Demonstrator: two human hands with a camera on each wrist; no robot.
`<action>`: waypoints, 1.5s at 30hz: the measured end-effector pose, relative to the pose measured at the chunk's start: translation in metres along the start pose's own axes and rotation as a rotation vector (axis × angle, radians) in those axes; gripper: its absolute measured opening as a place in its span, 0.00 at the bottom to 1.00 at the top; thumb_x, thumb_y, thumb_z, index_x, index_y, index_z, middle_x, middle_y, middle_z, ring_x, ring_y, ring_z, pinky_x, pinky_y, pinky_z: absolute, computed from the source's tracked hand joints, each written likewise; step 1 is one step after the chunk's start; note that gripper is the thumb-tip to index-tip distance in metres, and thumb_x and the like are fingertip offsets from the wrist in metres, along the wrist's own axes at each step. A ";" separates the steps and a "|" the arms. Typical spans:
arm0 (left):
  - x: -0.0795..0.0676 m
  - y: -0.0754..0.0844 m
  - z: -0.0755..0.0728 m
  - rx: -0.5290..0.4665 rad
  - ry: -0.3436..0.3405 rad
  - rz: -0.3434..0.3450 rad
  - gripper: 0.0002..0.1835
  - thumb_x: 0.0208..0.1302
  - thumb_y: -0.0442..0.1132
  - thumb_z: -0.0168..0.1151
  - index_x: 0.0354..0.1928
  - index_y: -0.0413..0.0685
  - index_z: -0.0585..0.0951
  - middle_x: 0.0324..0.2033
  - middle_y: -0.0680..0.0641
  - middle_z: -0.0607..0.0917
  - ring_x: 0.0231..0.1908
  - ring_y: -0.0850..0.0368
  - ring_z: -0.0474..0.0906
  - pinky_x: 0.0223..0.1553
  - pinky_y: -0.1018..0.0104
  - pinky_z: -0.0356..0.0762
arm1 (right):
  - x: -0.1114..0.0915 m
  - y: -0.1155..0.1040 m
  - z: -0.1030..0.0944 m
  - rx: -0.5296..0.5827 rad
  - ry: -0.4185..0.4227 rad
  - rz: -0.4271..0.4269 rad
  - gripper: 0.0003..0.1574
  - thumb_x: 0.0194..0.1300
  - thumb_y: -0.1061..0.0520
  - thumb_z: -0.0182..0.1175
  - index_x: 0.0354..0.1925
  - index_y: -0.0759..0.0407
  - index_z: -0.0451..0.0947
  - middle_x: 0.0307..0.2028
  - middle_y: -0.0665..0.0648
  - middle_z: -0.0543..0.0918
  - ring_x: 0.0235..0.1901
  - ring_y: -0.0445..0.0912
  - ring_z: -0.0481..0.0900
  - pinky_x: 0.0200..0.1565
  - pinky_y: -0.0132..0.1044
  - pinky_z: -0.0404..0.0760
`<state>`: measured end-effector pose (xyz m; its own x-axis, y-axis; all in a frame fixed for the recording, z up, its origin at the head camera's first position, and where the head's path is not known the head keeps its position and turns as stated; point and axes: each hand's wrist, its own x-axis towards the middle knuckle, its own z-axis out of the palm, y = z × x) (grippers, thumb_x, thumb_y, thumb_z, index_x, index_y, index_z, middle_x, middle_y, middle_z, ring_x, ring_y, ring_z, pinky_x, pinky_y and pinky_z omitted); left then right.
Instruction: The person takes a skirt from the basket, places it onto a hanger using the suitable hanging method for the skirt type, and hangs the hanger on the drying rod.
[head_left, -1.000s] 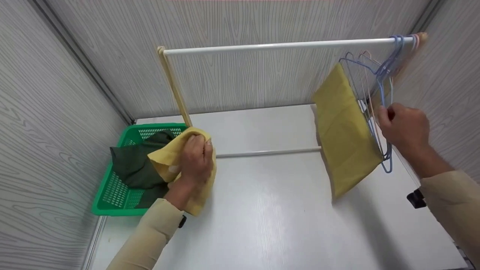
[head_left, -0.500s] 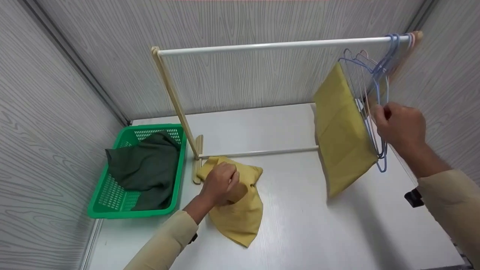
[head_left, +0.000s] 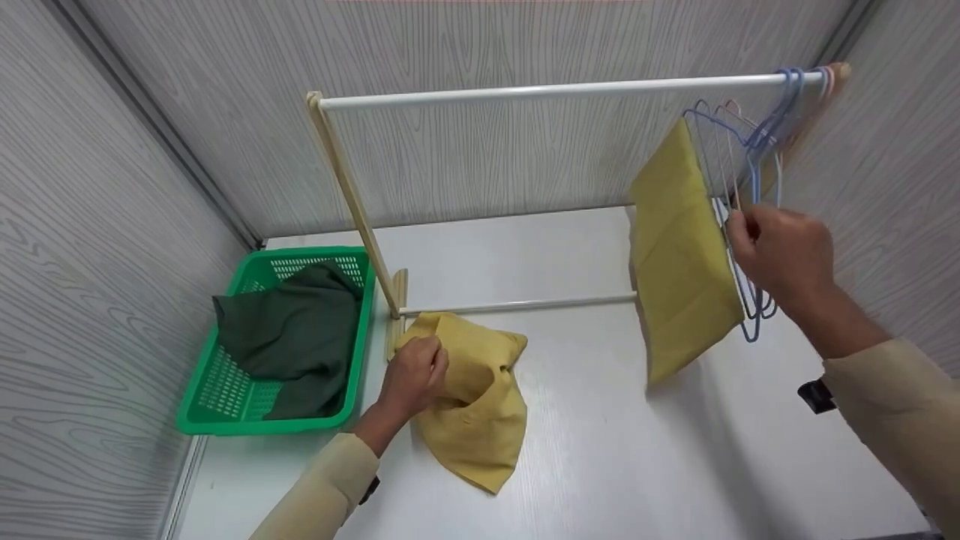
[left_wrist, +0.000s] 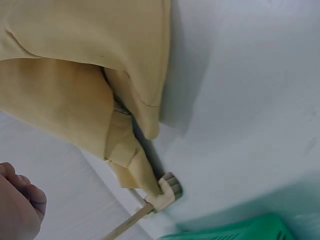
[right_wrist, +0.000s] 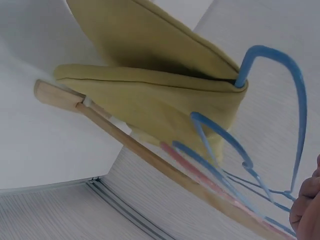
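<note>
A crumpled yellow cloth [head_left: 480, 442] lies on the table with a fold gaping open. My left hand [head_left: 412, 371] is over its left side, fingers curled. In the left wrist view a gap separates the left hand [left_wrist: 20, 205] from the cloth. At the right, a second yellow cloth [head_left: 682, 262] hangs from blue wire hangers. My right hand [head_left: 787, 247] is beside these hangers, fingers curled. The right wrist view shows part of that hand [right_wrist: 307, 205] at the edge, close to a blue hanger [right_wrist: 302, 105]; whether it grips a wire is hidden.
A green basket [head_left: 266, 429] with a dark green cloth [head_left: 300, 330] stands at the left. The rack's white rod [head_left: 555, 91] spans the back, on a wooden post [head_left: 349, 187]. A lower bar [head_left: 517, 305] crosses the table. Walls enclose the back and sides.
My left hand has carried the yellow cloth from the basket's edge onto the table, let go and drawn back left. My right hand has shifted slightly left; the hangers' lower ends shifted left too.
</note>
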<state>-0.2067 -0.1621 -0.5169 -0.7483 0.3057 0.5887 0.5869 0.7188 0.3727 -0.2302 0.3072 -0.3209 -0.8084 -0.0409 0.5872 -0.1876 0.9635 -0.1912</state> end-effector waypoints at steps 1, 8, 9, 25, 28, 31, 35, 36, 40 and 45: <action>-0.002 -0.001 0.000 0.014 -0.006 -0.013 0.14 0.66 0.32 0.55 0.21 0.44 0.68 0.16 0.51 0.65 0.20 0.57 0.62 0.23 0.67 0.60 | -0.001 -0.003 0.001 -0.005 0.015 -0.046 0.25 0.72 0.53 0.51 0.20 0.65 0.73 0.15 0.62 0.72 0.16 0.53 0.66 0.22 0.42 0.63; -0.011 -0.009 0.001 0.175 0.007 0.000 0.15 0.65 0.34 0.56 0.20 0.44 0.69 0.15 0.49 0.67 0.18 0.53 0.66 0.22 0.62 0.63 | -0.002 -0.036 0.010 -0.005 -0.009 -0.212 0.20 0.69 0.56 0.55 0.20 0.62 0.71 0.14 0.59 0.73 0.14 0.49 0.66 0.19 0.40 0.63; -0.013 -0.010 0.001 0.212 0.022 0.017 0.15 0.64 0.34 0.57 0.19 0.44 0.69 0.15 0.49 0.67 0.18 0.52 0.66 0.22 0.61 0.63 | -0.003 -0.041 0.012 0.002 -0.017 -0.235 0.20 0.69 0.57 0.55 0.20 0.62 0.71 0.14 0.59 0.73 0.13 0.49 0.66 0.19 0.40 0.63; -0.040 -0.019 0.011 0.379 -0.288 -0.312 0.19 0.73 0.49 0.51 0.35 0.38 0.78 0.36 0.38 0.80 0.40 0.41 0.75 0.38 0.46 0.71 | -0.048 -0.132 0.099 0.096 -0.071 -0.523 0.14 0.64 0.57 0.62 0.22 0.57 0.74 0.16 0.51 0.74 0.16 0.44 0.70 0.17 0.39 0.68; -0.041 -0.022 0.014 0.306 -0.381 -0.446 0.21 0.75 0.50 0.48 0.38 0.37 0.79 0.41 0.37 0.81 0.44 0.40 0.74 0.42 0.44 0.70 | -0.068 -0.154 0.122 0.144 -0.124 -0.492 0.13 0.64 0.56 0.62 0.24 0.56 0.75 0.18 0.51 0.75 0.17 0.45 0.72 0.19 0.41 0.71; -0.040 -0.023 0.018 0.202 -0.433 -0.551 0.21 0.76 0.50 0.46 0.39 0.39 0.79 0.42 0.38 0.81 0.47 0.39 0.72 0.45 0.43 0.67 | -0.087 -0.177 0.146 0.211 -0.222 -0.458 0.10 0.67 0.53 0.61 0.29 0.55 0.77 0.24 0.51 0.77 0.23 0.46 0.75 0.24 0.42 0.75; -0.036 -0.020 0.031 0.001 -0.456 -0.686 0.20 0.77 0.51 0.43 0.40 0.42 0.77 0.43 0.39 0.81 0.50 0.39 0.72 0.50 0.40 0.64 | -0.111 -0.196 0.169 0.254 -0.403 -0.439 0.10 0.72 0.50 0.56 0.38 0.54 0.76 0.32 0.52 0.77 0.32 0.46 0.75 0.33 0.41 0.78; -0.034 -0.018 0.034 -0.049 -0.449 -0.719 0.20 0.77 0.51 0.44 0.41 0.42 0.77 0.43 0.38 0.82 0.51 0.38 0.72 0.52 0.39 0.63 | -0.116 -0.197 0.173 0.252 -0.437 -0.437 0.10 0.72 0.49 0.55 0.39 0.54 0.76 0.33 0.52 0.76 0.33 0.46 0.75 0.34 0.41 0.77; -0.024 -0.009 0.043 -0.191 -0.369 -0.787 0.19 0.75 0.50 0.47 0.42 0.40 0.78 0.45 0.36 0.84 0.52 0.35 0.75 0.55 0.38 0.60 | -0.131 -0.194 0.181 0.241 -0.483 -0.446 0.09 0.72 0.51 0.56 0.38 0.54 0.75 0.29 0.52 0.74 0.29 0.45 0.72 0.31 0.38 0.75; -0.006 0.002 0.043 -0.229 -0.232 -0.712 0.19 0.73 0.44 0.51 0.52 0.32 0.78 0.48 0.32 0.83 0.53 0.33 0.77 0.56 0.36 0.59 | -0.134 -0.184 0.181 0.274 -0.495 -0.452 0.06 0.71 0.53 0.57 0.36 0.53 0.74 0.26 0.50 0.73 0.26 0.44 0.71 0.28 0.36 0.71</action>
<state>-0.2147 -0.1361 -0.5500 -0.9992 -0.0399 -0.0034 -0.0286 0.6514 0.7582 -0.1889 0.0876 -0.5067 -0.7643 -0.5975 0.2426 -0.6441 0.7257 -0.2418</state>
